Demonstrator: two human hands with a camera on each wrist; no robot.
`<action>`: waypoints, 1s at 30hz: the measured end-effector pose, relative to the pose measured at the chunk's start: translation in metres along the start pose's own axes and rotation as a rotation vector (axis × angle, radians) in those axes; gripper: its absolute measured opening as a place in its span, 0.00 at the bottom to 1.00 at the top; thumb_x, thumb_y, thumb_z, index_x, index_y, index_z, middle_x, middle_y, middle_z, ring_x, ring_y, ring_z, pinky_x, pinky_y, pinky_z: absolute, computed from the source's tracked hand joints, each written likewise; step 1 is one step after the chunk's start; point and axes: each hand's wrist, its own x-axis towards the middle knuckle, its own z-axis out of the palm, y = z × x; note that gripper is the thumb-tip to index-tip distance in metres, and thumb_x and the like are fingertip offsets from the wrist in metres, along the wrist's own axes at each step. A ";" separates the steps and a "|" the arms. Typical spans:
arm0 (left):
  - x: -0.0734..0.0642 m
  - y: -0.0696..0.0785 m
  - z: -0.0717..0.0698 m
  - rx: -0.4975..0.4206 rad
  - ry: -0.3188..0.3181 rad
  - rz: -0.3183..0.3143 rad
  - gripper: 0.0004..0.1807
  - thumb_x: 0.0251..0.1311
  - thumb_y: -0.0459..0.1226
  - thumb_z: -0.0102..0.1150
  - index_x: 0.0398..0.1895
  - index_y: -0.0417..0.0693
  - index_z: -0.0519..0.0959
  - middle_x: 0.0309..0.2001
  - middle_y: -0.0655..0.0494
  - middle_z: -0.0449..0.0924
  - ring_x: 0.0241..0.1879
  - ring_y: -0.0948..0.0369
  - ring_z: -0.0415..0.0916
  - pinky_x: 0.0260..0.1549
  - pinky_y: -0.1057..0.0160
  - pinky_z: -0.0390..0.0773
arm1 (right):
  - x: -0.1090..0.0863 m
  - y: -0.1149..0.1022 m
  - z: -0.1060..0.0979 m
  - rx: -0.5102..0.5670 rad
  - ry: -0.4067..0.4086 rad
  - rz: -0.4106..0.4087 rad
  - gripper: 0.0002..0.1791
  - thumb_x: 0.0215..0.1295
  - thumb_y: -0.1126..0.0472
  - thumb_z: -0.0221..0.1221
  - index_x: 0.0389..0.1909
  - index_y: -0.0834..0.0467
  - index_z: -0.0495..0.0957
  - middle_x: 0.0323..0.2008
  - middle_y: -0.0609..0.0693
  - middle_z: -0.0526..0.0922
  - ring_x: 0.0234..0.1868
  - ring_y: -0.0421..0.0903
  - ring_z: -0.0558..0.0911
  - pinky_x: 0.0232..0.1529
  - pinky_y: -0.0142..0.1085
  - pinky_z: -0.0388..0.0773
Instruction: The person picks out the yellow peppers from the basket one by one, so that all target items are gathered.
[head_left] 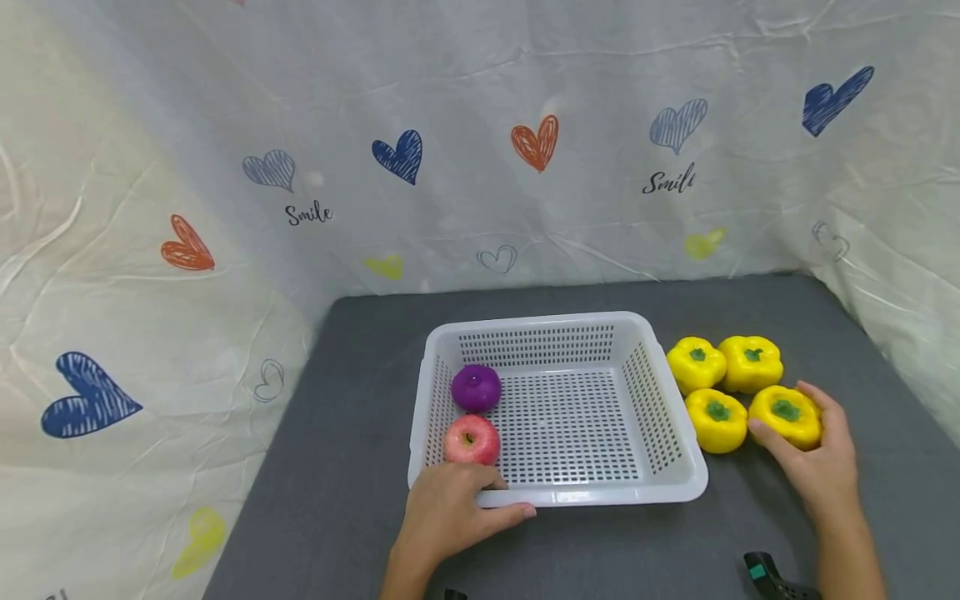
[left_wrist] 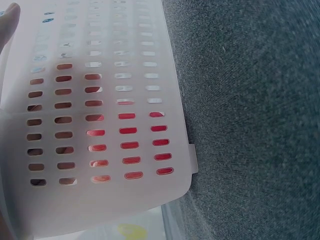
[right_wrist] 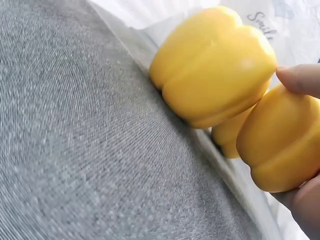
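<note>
A white perforated plastic basket (head_left: 558, 497) stands mid-table in the head view. My left hand (head_left: 448, 510) grips its front rim near the left corner, thumb outside and fingers over the inside. Within the basket, along its left side, a red apple (head_left: 472, 439) lies in front of a purple onion-like vegetable (head_left: 476, 388). My right hand (head_left: 817, 454) holds a yellow bell pepper (head_left: 784, 415) between thumb and fingers; the right wrist view shows that bell pepper (right_wrist: 282, 142) too. Beside it are a front-left yellow pepper (head_left: 716, 421) and two behind, a left pepper (head_left: 696, 365) and a right pepper (head_left: 751, 363).
Dark grey cloth covers the table (head_left: 337, 467). A pale curtain (head_left: 465, 83) printed with hearts hangs behind and at the sides. Near my right forearm, a black strap-like device (head_left: 776, 579) shows at the bottom edge. The peppers stand close to the basket's right wall.
</note>
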 end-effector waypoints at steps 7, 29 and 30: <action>0.000 0.000 0.000 0.000 0.010 0.000 0.24 0.50 0.72 0.61 0.21 0.68 0.83 0.18 0.79 0.72 0.17 0.75 0.62 0.18 0.72 0.62 | 0.001 0.007 0.000 -0.026 -0.016 -0.036 0.45 0.63 0.58 0.68 0.78 0.47 0.56 0.73 0.57 0.57 0.61 0.42 0.60 0.62 0.30 0.54; 0.000 0.001 -0.001 0.011 0.009 0.007 0.24 0.49 0.72 0.61 0.21 0.67 0.81 0.16 0.78 0.70 0.16 0.74 0.60 0.17 0.72 0.60 | 0.002 0.007 0.001 -0.109 -0.008 -0.092 0.42 0.63 0.56 0.66 0.75 0.59 0.58 0.70 0.63 0.57 0.62 0.60 0.58 0.63 0.36 0.52; -0.001 0.001 0.000 0.013 0.005 0.007 0.24 0.50 0.72 0.61 0.21 0.67 0.81 0.16 0.79 0.69 0.16 0.74 0.60 0.17 0.72 0.60 | 0.003 0.007 0.001 -0.112 -0.007 -0.090 0.42 0.63 0.56 0.66 0.75 0.59 0.58 0.69 0.63 0.57 0.61 0.60 0.58 0.62 0.37 0.53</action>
